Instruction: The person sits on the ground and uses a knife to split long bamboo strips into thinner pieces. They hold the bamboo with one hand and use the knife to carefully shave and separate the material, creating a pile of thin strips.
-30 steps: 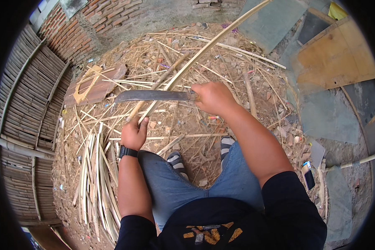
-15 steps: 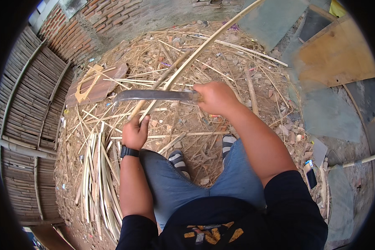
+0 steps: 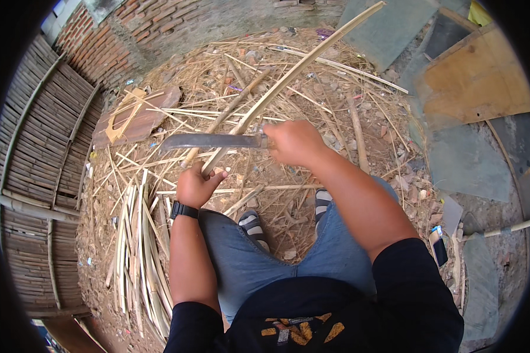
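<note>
Along the left edge of the littered ground (image 3: 388,156), a slatted wall (image 3: 44,138) is seen, and near the far left corner a brown board (image 3: 103,130) is laid flat. Closer to the near left corner, pale split strips (image 3: 136,253) are heaped roughly side by side, perhaps so that they can be reached easily from the left. Just beside the heap's far end, the near end of a long pale strip (image 3: 291,72) is gripped by the left hand (image 3: 197,187), the thumb being held out to the side, probably away from the blade. The strip is slanted over the middle of the ground toward the far right corner, and a round pole (image 3: 244,94) is seen beneath it; whether it is propped there cannot be told. The strip is crossed by the blade of a large knife (image 3: 218,140), whose handle is clasped by the right hand (image 3: 297,143), likely so that the edge can be guided; contact cannot be confirmed. Near the right edge, a phone (image 3: 438,247) is placed, beyond which flat sheets (image 3: 468,162) are spread. Nothing serving as a container can be made out.
</note>
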Tool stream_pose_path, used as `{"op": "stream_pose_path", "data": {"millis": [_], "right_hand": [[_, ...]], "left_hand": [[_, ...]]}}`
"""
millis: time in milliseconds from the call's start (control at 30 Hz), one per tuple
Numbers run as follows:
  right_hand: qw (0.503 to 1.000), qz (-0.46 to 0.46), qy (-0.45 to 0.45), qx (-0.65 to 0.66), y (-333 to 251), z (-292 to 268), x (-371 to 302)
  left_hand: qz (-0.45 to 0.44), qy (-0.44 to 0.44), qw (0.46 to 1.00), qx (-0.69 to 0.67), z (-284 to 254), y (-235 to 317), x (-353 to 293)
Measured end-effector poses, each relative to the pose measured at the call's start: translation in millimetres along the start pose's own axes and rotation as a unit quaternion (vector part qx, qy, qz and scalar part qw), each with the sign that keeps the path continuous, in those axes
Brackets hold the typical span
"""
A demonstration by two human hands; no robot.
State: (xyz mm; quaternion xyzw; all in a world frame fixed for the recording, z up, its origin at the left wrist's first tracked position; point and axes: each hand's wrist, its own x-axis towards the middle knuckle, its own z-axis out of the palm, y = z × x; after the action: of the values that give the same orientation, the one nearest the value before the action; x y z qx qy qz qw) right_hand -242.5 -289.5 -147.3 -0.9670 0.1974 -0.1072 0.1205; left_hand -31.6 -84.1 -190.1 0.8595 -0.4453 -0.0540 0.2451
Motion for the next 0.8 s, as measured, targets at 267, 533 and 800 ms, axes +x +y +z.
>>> {"op": "stream_pose_path", "data": {"millis": [267,533,800], "right_hand": [[0.957,0.189,0.187,0.114,74,-2,14],[0.993,0.030,0.081,0.076,40,-30,-9],[0.966,0.056,0.153,0.198,55,-42,-19]], "left_hand": [[-0.016,0.021,0.999,0.039,-13,-9,-2],[0.038,0.084,0.996,0.001,-46,6,-23],[0.022,0.097,0.995,-0.009,-111,-24,-118]]}}
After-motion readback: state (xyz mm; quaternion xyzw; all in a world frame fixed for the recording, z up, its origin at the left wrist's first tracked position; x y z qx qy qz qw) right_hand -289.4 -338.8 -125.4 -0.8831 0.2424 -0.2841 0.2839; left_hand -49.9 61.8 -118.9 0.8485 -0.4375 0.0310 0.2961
